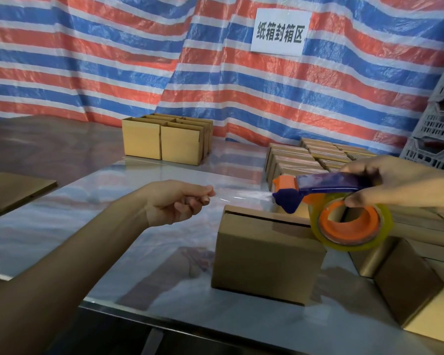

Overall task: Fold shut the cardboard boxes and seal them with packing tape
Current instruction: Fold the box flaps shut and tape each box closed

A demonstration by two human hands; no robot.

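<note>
Clear glossy tape (241, 197) stretches taut between two hands: left hand (176, 201) pinches its free end, right hand (392, 184) is wrapped around a blue-and-orange plastic dispenser (331, 201). One plain cardboard box (267, 249), flaps folded shut, sits right under it on the shiny table (87, 201). Four open boxes (167, 138) at 11 o'clock, sealed ones (313, 156) stacked at 1 o'clock.

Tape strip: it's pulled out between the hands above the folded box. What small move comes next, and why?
Probably lower the tape strip onto the box along its top seam. The left hand pinches the free end, the right hand holds the dispenser, and the seam looks closed but untaped.
</note>
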